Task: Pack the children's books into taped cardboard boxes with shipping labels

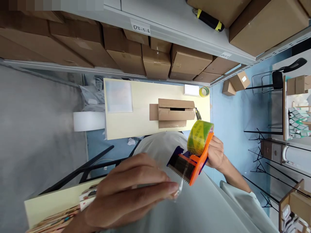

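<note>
My right hand (pixel 215 152) is closed round the handle of an orange and dark-blue tape dispenser (pixel 198 165). A yellow-green roll of tape (pixel 199 137) sits on it, and its toothed metal blade faces my left hand. At the lower middle, the fingers of my left hand (pixel 136 191) pinch the loose end of the clear tape (pixel 180 187) just off the blade. Beyond both hands a brown cardboard box (pixel 176 114) lies on the pale yellow table (pixel 141 124), its flaps spread and a dark slot showing between the top ones.
On the table are a stack of clear sheets (pixel 119 97), a white box (pixel 191 90), another tape roll (pixel 204 91) and dark pens or knives (pixel 198 114). Shelves of cartons (pixel 155 61) run behind, with a black-and-yellow utility knife (pixel 209 20) on top. A white roll (pixel 88 121) stands left.
</note>
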The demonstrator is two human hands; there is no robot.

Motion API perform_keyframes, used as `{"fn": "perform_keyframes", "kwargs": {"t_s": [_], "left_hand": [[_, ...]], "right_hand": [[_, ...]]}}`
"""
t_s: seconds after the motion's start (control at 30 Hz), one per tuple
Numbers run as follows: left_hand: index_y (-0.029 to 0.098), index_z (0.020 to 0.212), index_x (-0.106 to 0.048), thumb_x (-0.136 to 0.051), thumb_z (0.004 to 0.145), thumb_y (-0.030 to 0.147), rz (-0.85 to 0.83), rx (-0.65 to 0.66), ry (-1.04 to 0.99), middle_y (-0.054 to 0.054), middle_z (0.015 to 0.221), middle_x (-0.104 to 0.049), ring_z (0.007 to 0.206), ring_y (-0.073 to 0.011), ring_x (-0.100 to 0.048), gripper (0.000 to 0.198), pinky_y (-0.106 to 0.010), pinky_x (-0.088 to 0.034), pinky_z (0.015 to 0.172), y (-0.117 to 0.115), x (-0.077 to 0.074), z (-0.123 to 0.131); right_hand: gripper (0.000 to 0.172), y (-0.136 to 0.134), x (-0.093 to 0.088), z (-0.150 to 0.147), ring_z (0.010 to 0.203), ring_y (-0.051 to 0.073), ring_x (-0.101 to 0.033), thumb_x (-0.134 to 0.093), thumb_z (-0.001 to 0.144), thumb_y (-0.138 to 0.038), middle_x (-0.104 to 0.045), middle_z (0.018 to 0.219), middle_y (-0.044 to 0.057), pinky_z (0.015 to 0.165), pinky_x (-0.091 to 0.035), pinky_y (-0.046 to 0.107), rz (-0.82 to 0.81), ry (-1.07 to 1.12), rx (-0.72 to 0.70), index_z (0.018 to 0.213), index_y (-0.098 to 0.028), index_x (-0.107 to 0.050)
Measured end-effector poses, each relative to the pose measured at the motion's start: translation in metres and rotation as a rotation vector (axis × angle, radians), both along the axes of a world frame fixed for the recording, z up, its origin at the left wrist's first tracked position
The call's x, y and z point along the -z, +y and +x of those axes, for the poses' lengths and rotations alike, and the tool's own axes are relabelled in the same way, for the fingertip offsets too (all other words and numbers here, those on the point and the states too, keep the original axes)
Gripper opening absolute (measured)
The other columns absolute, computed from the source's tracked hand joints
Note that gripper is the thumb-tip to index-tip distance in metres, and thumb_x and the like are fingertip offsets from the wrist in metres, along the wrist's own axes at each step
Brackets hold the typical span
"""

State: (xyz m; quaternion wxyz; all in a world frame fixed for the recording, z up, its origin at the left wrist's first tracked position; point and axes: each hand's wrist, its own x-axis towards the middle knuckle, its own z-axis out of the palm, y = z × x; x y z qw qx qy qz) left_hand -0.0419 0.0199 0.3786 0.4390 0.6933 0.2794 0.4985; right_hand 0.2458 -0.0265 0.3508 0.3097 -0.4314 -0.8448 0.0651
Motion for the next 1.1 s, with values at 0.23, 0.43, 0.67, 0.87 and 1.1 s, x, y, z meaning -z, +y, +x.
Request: {"fn": "perform_keyframes", "kwargs": {"t_s": [0.23,0.43,0.67,0.87,1.1], "left_hand": [[0.054,0.134,-0.076,-0.084,0.09,0.028,0.004,-0.237,0.134,0.003,0.074,-0.078,0.057,-0.0239,-0.066,0.051,-0.042,-0.055,0.04,-0.003,0.023,-0.013],[0.058,0.134,-0.075,-0.08,0.09,0.026,-0.075,-0.163,0.18,0.004,0.067,-0.075,0.047,-0.0253,-0.063,0.055,-0.047,-0.056,0.039,-0.007,0.012,-0.013],[0.055,0.103,-0.086,-0.084,0.084,0.023,-0.301,-0.35,0.198,0.003,0.07,-0.074,0.054,-0.0234,-0.063,0.037,-0.043,-0.046,0.043,0.006,0.021,-0.014],[0.032,0.074,-0.087,-0.09,0.075,0.029,-0.654,-0.541,0.067,-0.001,0.071,-0.073,0.066,-0.0177,-0.061,0.004,-0.034,-0.045,0.058,0.037,0.075,-0.027],[0.023,0.075,-0.087,-0.093,0.064,0.038,-0.982,-0.602,-0.108,-0.003,0.069,-0.072,0.056,-0.0092,-0.042,0.02,-0.027,-0.033,0.05,0.059,0.146,-0.012]], "right_hand": [[0.039,-0.009,0.008,0.004,0.058,0.019,-0.049,-0.041,0.115,-0.034,-0.053,0.062,0.0,0.064,-0.045,0.035,-0.107,-0.026,-0.013,0.081,-0.024,-0.058],[0.039,-0.015,0.025,0.009,0.064,0.019,-0.051,-0.054,0.11,-0.043,-0.054,0.068,0.002,0.068,-0.046,0.034,-0.27,-0.039,-0.056,0.077,-0.024,-0.056],[0.046,-0.009,0.015,0.011,0.059,0.016,-0.048,-0.058,0.109,-0.055,-0.05,0.063,-0.002,0.065,-0.042,0.03,-0.57,-0.046,-0.052,0.076,-0.024,-0.05],[0.052,0.022,-0.001,0.033,0.053,0.013,-0.045,-0.06,0.102,-0.071,-0.055,0.062,-0.004,0.056,-0.034,0.028,-1.082,-0.135,0.115,0.083,-0.023,-0.06],[0.059,0.102,-0.004,0.032,0.057,0.013,-0.049,-0.066,0.091,-0.078,-0.06,0.063,-0.002,0.058,-0.031,0.027,-1.19,-0.254,0.208,0.083,-0.02,-0.068]]}}
